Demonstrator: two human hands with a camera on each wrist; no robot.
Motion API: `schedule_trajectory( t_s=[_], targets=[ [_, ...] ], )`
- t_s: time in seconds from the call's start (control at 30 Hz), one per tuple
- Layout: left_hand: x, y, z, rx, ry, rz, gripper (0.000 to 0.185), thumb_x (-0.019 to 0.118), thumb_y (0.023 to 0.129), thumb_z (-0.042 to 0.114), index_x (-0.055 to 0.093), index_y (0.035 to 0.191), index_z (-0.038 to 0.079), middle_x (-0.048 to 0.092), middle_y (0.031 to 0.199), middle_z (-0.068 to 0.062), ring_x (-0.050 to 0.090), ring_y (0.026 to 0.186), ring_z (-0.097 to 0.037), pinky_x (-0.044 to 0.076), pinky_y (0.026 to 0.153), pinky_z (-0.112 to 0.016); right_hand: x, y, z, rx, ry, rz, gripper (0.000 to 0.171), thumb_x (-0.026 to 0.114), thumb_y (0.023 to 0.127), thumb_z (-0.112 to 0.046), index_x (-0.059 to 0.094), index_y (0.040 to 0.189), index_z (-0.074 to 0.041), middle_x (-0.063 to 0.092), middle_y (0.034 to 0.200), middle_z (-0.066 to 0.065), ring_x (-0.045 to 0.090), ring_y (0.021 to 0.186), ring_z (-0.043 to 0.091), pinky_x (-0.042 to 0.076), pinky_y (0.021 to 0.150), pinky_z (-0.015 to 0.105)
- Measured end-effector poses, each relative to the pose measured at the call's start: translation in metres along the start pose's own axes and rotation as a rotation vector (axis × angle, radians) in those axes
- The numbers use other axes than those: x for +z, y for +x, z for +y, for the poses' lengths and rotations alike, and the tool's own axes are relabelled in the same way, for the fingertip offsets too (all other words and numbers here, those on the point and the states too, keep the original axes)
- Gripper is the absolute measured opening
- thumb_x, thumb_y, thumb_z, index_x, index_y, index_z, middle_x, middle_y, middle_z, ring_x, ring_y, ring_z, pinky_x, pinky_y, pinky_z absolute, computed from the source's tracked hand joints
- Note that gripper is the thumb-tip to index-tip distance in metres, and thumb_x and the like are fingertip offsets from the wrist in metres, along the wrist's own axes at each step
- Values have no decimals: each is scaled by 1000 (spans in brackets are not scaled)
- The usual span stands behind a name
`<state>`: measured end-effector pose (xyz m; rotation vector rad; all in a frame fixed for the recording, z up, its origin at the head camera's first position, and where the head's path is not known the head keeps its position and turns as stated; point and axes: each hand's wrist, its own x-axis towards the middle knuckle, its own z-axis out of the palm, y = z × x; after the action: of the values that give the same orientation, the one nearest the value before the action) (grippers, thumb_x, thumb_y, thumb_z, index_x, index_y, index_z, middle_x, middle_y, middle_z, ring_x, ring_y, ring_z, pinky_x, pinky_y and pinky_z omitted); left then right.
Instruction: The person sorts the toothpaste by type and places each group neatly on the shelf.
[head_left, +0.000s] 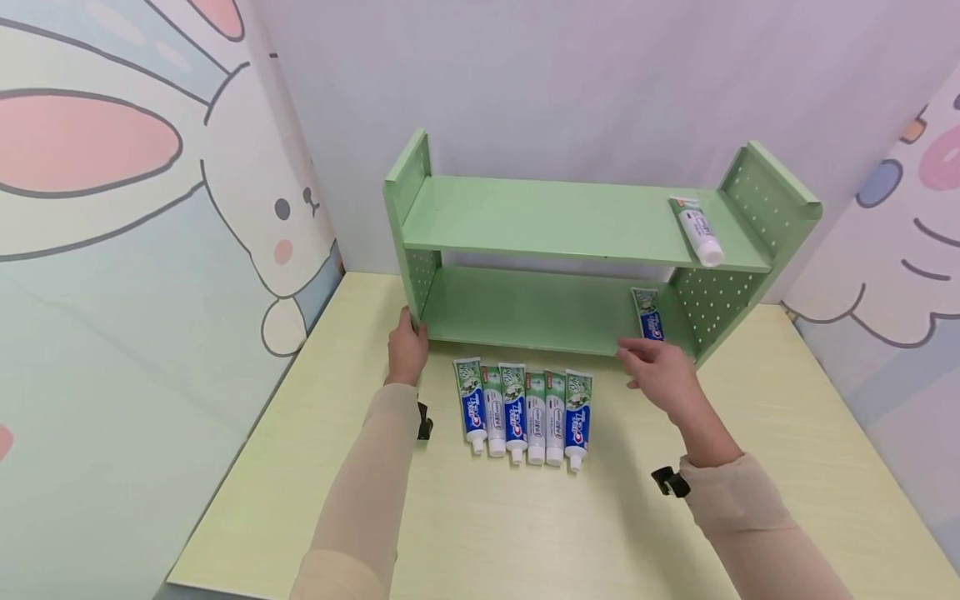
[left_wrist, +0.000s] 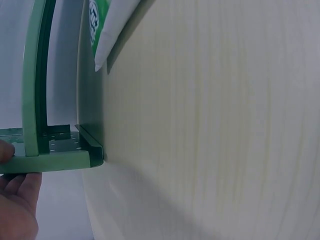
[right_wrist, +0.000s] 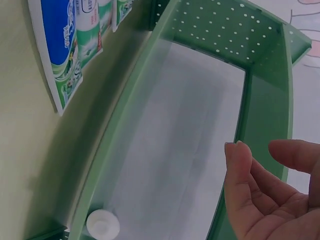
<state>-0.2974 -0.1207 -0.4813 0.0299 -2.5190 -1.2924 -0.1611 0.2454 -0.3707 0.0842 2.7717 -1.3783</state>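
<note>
Toothpaste tubes, soft plastic, white-green or blue-green, eight total. Left hand grips left side of light-green two-tier shelf unit with perforated side panels, thumb and fingers on opposite faces. Next, six tubes in a row on pale yellow wood-grain table: first, third, sixth blue-green, "Crest" readable; others white-green, print too small. Lower tier, right end: blue-green tube, partly hidden behind right hand, thumb and fingertips narrowly apart, holding nothing. Upper tier, right end: white-green tube, cap at front edge.
</note>
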Motion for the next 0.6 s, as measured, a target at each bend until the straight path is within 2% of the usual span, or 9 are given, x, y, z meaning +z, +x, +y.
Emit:
schedule_trajectory(
  t_s=[0.23, 0.6],
  targets=[
    [0, 0, -1, -3, 3, 0, 37, 49, 102, 7, 43, 138, 4, 58, 124, -28, 61, 106, -40, 51, 80, -51, 12, -1, 7, -12, 2, -11, 44, 49, 103, -21, 49, 138, 6, 59, 123, 26, 65, 92, 30, 55, 76, 37],
    [1, 1, -2, -7, -1, -1, 36, 49, 102, 8, 43, 137, 4, 59, 123, -28, 62, 104, -39, 52, 78, -50, 28, -2, 19, -25, 9, 3, 39, 52, 101, -16, 54, 132, 8, 62, 115, 26, 64, 86, 27, 56, 72, 37]
  ],
)
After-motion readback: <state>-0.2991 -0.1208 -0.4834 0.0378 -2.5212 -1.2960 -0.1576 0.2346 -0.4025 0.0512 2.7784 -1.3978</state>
